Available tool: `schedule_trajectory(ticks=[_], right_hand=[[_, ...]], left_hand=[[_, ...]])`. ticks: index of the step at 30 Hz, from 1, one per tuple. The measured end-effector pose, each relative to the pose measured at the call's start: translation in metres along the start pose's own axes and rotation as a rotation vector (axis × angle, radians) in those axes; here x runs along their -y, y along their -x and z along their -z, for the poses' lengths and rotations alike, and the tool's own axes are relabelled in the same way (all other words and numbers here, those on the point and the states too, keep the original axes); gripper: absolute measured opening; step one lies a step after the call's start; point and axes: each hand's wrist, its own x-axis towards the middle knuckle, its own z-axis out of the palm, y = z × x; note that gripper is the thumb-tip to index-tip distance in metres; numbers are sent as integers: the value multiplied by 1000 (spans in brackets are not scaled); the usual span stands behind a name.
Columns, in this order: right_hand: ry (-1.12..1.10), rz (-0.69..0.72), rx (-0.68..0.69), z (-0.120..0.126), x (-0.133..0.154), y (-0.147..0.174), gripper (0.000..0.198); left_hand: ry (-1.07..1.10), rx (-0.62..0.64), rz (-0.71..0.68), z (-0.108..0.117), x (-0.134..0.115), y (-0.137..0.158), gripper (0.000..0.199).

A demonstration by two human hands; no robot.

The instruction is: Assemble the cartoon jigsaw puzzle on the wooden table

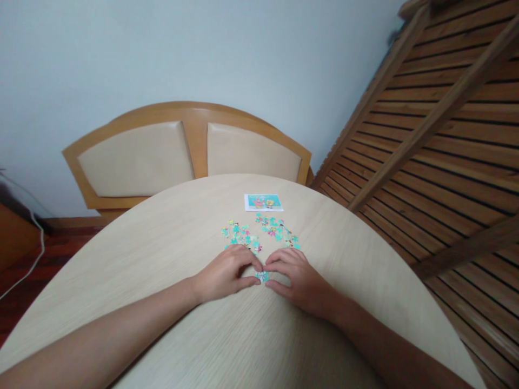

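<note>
Small joined jigsaw puzzle pieces (262, 276), turquoise with white, lie on the table between my two hands. From the left, my left hand (227, 273) grips their edge between thumb and forefinger. My right hand (304, 282) closes on the opposite side, thumb near and fingers at the far edge. Just beyond my hands are loose puzzle pieces in two groups, a left group (236, 229) and a right group (279, 232), mostly turquoise with bits of yellow and pink. A picture card (265, 202) with two cartoon figures on turquoise lies behind them.
The round pale wooden table (162, 243) fills the foreground. Past its far edge stands a headboard (194, 140) with cream panels against the wall. Slatted wooden boards (446, 135) lean at the right. A white cable (41, 243) hangs at the left.
</note>
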Motion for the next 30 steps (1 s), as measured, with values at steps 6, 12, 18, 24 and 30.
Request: schedule_trajectory(ticks=[6,12,18,24,30], right_hand=[[0,64,3,7,1,1,24],[36,171,60,9,2,2,21],[57,164,68,10,1,2,18],[56,169,57,11,1,2,18],[41,175,54,10,0,1,20]], left_hand=[[-5,-149,86,0,9,1,16],[-216,-129,96,0,9,1,24],[-243,-93,72,-1,9,0,24],[-213,-93,64,-1,10,0,16],[-222,-85,49,-1,9,-1,12]])
